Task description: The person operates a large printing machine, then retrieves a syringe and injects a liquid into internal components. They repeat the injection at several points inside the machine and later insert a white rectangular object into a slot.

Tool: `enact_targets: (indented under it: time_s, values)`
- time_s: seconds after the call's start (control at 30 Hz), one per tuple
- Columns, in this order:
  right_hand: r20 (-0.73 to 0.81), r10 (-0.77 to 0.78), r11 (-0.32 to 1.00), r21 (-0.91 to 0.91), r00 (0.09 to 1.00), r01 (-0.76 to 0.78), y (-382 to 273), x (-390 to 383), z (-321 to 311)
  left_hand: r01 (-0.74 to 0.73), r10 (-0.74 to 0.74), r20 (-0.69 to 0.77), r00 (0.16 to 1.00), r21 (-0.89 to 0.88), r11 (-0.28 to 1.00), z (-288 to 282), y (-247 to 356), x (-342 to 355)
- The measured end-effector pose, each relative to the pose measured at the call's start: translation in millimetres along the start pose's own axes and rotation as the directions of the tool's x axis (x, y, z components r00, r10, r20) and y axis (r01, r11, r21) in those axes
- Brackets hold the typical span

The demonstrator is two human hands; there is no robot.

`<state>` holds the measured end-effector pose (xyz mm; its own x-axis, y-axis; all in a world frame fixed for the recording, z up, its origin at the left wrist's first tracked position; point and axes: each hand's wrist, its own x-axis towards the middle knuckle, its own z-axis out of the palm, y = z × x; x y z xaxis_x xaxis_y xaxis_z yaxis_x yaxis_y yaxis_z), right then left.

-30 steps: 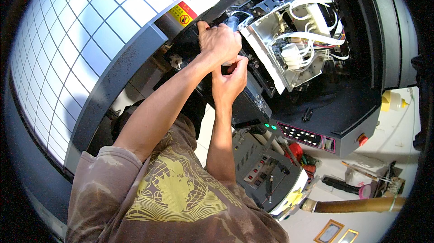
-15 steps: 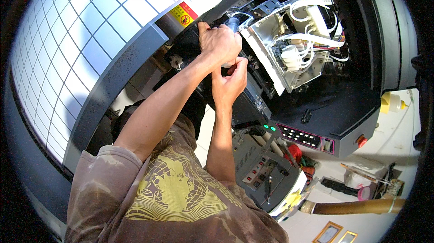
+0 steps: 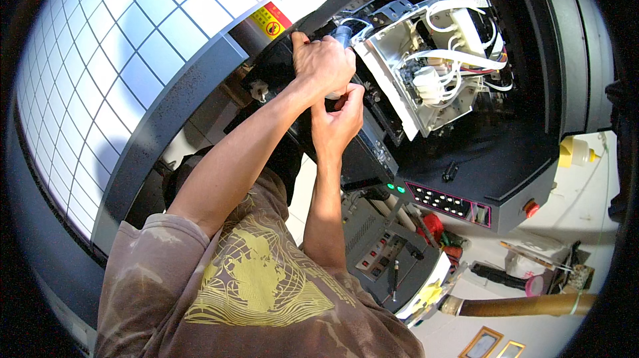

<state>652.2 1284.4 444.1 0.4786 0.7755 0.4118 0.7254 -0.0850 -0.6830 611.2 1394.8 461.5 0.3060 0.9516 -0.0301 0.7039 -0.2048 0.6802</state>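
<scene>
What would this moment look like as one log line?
Left hand: curled at blue cylinder, grip hidden | Right hand: nearer the body, hold unclear | Rightward: metal bracket, white cables

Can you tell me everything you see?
Flat gridded surface: one, white, left
Rectangular warning label: one, red-yellow, top centre
Boxy metal assembly: one, silver, upper right
Looping lines: several, white, on the assembly
Rounded part: one, blue, upper centre
Round buttons: two, green, right of centre
Round knob: one, red, right
Long tube: one, brown, lower right
Rectangular frames: two, gold, bottom right
Patterned cloth shirt: one, brown, bottom
Left hand: one, bare, centre
Right hand: one, bare, centre
</scene>
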Motion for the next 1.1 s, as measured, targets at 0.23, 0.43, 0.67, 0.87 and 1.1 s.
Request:
enact_targets:
  time_s: [0.23,0.43,0.67,0.87,1.1]
  values:
    - [-0.007,-0.020,1.000,0.000,1.000,0.020,0.5,0.4,0.7,-0.004,0.003,-0.017,1.000,-0.018,1.000,-0.1,-0.1,0.3]
    - [0.008,-0.007,1.000,-0.007,1.000,0.007,-1.4,0.1,-0.7,-0.018,0.018,0.040,0.999,0.014,1.000,-2.4,-0.1,-0.4]
    - [0.004,-0.025,1.000,-0.017,1.000,0.025,0.0,0.1,-0.4,-0.034,0.034,0.010,0.999,0.007,0.999,-3.5,0.0,-2.2]
    - [0.013,-0.008,1.000,-0.015,1.000,0.008,-0.3,-0.3,-1.1,-0.041,0.041,0.018,0.999,0.020,0.999,-4.9,0.7,-2.5]
    - [0.013,-0.023,1.000,0.010,1.000,0.023,-1.2,-1.5,-2.0,0.012,-0.012,0.005,1.000,-0.031,0.999,-0.5,0.2,1.2]
